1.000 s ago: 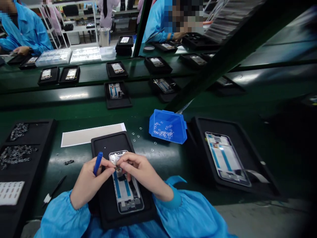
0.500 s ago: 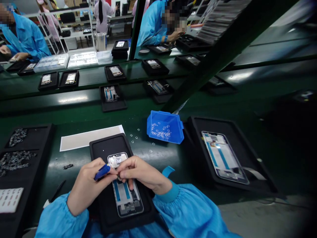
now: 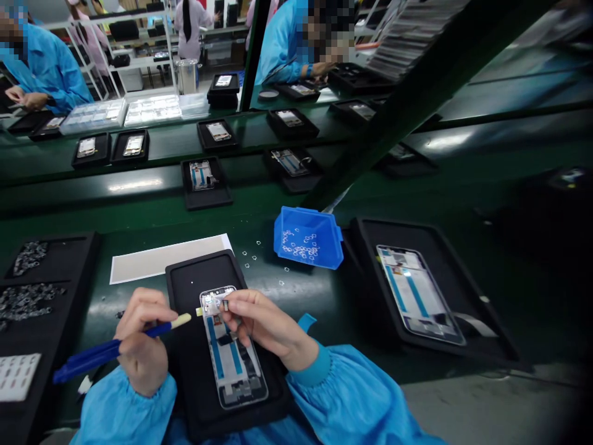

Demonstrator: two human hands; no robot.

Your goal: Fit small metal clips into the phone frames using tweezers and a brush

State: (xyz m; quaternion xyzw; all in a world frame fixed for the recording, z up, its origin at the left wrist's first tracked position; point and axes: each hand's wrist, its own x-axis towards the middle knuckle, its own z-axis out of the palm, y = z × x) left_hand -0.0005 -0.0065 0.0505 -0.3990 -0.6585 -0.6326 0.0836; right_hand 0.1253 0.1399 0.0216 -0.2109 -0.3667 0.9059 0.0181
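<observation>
Bright overhead light, glare streaks on the far green belt (image 3: 134, 184); right edge dark and blurred, wide-angle bending throughout.

Green workbench (image 3: 139, 204), dark slanted beam (image 3: 417, 93), white shelving (image 3: 139, 49) behind, bright overhead light

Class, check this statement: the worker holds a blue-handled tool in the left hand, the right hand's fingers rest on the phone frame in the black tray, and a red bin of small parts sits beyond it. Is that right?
Not quite. The bin is blue, not red; the head view shows it. The rest holds: left hand holds the blue-handled tool, right hand rests its fingers on the phone frame in the black tray.
</observation>
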